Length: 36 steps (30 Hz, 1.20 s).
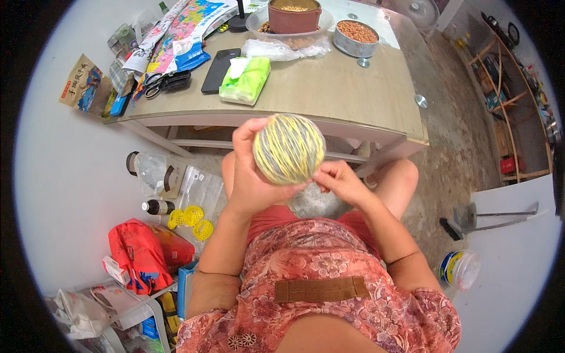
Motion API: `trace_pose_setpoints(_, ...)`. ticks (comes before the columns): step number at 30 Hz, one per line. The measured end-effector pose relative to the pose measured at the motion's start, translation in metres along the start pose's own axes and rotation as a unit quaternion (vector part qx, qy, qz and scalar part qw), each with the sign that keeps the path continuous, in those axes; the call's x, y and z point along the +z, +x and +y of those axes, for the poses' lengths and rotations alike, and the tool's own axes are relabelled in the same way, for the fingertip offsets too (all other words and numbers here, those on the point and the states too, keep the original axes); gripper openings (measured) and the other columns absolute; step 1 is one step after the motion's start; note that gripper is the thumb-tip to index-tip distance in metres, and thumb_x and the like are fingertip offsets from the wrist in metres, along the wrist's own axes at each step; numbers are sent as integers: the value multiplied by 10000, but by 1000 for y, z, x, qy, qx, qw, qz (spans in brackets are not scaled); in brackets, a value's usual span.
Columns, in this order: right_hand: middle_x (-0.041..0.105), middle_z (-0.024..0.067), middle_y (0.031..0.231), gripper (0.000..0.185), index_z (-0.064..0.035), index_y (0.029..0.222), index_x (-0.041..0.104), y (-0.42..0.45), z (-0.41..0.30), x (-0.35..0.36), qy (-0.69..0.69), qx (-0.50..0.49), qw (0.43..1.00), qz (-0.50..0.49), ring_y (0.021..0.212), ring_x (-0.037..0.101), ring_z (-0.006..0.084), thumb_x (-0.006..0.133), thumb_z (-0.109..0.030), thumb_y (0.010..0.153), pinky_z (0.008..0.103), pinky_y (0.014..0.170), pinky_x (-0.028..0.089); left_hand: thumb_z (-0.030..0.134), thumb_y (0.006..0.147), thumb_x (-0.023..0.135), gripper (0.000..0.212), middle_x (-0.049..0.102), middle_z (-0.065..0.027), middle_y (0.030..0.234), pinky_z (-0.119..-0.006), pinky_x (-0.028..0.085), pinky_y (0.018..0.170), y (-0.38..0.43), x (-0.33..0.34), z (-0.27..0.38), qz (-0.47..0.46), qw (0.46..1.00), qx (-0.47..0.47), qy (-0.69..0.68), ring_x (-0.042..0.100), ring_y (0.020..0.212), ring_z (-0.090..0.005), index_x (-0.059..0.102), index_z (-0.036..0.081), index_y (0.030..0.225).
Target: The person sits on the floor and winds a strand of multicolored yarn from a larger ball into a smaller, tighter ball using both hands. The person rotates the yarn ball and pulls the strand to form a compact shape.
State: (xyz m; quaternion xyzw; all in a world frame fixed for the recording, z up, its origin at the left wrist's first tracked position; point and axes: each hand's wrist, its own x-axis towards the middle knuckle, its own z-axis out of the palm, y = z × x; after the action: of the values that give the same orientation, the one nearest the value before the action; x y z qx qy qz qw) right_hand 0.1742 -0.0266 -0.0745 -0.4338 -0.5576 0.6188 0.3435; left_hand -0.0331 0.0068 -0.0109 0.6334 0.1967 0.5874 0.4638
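A round ball of yarn [289,149], wound in yellow and grey strands, is held above my lap, in front of the table edge. My left hand [251,176] cups it from the left and below, thumb up along its side. At the ball's lower right edge, the fingers of my right hand [342,181] are pinched together against the yarn. Any single strand between those fingertips is too small to make out.
Across the table [335,88] lie a green tissue pack [247,81], a black phone [220,70], scissors [154,86] and a round tin of nuts [356,37]. On the floor at left stand a dark bottle [157,207] and a red bag [137,251]. A dustpan [465,218] is at right.
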Motion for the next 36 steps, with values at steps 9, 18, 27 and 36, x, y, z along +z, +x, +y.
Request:
trace_pose_setpoints(9,589,136,674,241,-19,886,636,-46,-16,17,-210,-81,971,-86,585,574,258,558,-244,920,340,564,451,-100,650,729,842,419,-123,1252,-356,454,968,11,-20,-23,109,992,-64,-18,501,1147,-216,263,72,1330)
trace_pose_setpoints(18,644,136,772,169,-6,893,655,-85,-106,-3,-206,-170,958,-100,681,636,265,585,-160,899,333,614,493,-109,647,707,856,427,-104,1257,-336,452,970,0,-32,-34,54,986,-154,-19,494,1155,-206,285,96,1363)
trace_pose_setpoints(27,614,93,600,188,9,701,676,-80,-162,-23,-65,-324,938,101,448,510,125,664,-175,738,232,437,364,-105,626,752,891,402,-74,1317,-317,408,1010,-9,-22,-26,-131,944,-286,-100,427,1227,-166,319,75,1384)
trace_pose_setpoints(36,439,-62,556,255,-1,880,656,-20,-158,-58,-20,-204,966,158,475,361,23,559,-232,929,181,436,258,39,538,857,948,423,-72,1327,-302,305,1055,-16,-7,-14,-301,911,-270,-84,398,1248,-174,381,30,1358)
